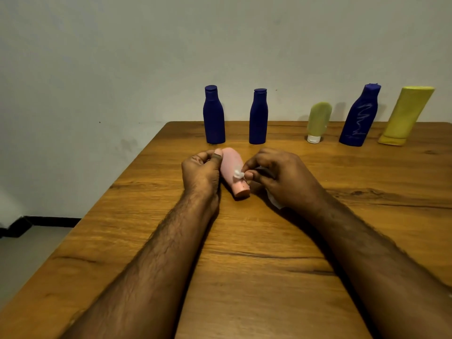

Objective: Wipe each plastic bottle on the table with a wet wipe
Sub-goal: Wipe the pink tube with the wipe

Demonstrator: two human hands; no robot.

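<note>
A pink plastic bottle [232, 168] is tilted over the wooden table [244, 253], cap end toward me. My left hand [201, 171] grips its upper body, thumb along the side. My right hand [276, 176] pinches a white wet wipe [238, 174] against the bottle's neck; more of the wipe shows under the palm. Along the far edge stand two dark blue bottles [214, 115] [258, 117], a pale green tube [318, 122] on its white cap, a third blue bottle [359, 116] with white marks, and a yellow tube [407, 116].
A grey wall rises right behind the row of bottles. The table's left edge runs diagonally, with floor and a dark skirting board [49, 222] beyond it.
</note>
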